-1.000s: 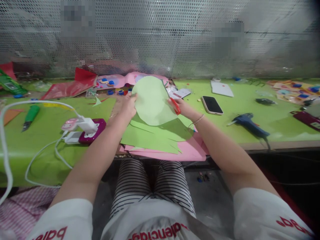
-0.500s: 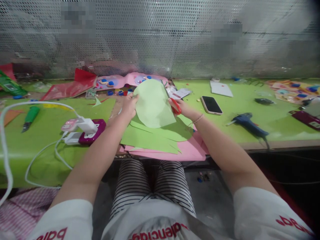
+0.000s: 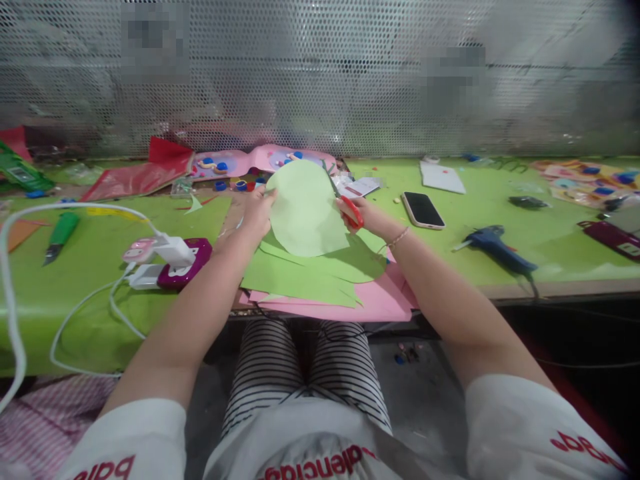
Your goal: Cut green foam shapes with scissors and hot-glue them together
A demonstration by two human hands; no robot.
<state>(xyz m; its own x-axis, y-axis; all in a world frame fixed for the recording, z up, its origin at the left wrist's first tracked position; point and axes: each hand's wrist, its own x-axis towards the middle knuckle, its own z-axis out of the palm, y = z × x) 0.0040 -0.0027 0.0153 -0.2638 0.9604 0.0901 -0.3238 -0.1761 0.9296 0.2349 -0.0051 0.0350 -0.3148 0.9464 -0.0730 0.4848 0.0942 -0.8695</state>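
1. The left hand (image 3: 257, 213) reaches forward over the table, its forearm running up from the lower left, and its fingers are closed on the left edge of a pale green paper disc (image 3: 305, 210).
2. The disc is held up, tilted towards the camera, between the two hands and above the table's middle.
3. The right hand (image 3: 367, 217) comes in from the lower right with a thin bracelet at the wrist; it is wrapped around the red handles of scissors (image 3: 351, 212).
4. The scissors meet the disc's right edge; their blades point up and away, and whether they are parted I cannot tell.
5. Under the disc lie green paper offcuts (image 3: 300, 273) stacked on a pink sheet (image 3: 375, 300), which overhangs the near edge of the table.
6. The table (image 3: 90, 280) has a lime green cover.
7. On the left lie a white charger with its cable (image 3: 173, 250) on a purple block, and a green cutter (image 3: 60, 233) farther out.
8. On the right lie a dark phone (image 3: 423, 209), a white card (image 3: 443, 178) behind it, and a blue glue gun (image 3: 497, 248) near the front edge.
9. At the back are red paper (image 3: 140, 175) and a pink board with small blue pieces (image 3: 225, 163).
10. A perforated metal screen (image 3: 320, 73) closes off the far side of the table.
11. The person sits with striped trousers (image 3: 305, 370) under the table's edge.
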